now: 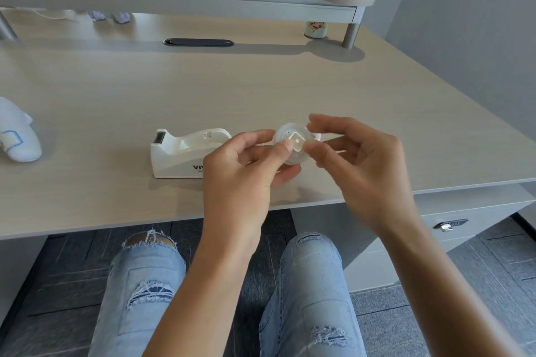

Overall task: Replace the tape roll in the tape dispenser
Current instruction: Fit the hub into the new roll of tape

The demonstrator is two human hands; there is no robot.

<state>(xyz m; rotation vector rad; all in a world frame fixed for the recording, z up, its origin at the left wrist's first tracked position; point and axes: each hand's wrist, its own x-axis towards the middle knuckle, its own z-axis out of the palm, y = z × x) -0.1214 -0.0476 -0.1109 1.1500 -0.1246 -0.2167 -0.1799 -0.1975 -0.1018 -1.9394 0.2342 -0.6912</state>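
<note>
I count one tape dispenser (pixel 185 153) on the desk (pixel 261 90), and one desk. I count one tape roll (pixel 293 145) with one white hub piece (pixel 296 142) at its centre. I count two hands: one left hand (pixel 240 171) and one right hand (pixel 356 159). I count one white pouch (pixel 17 136), one printed can (pixel 315 29), one dark cable slot (pixel 198 42) and one raised shelf (pixel 203 3).
</note>
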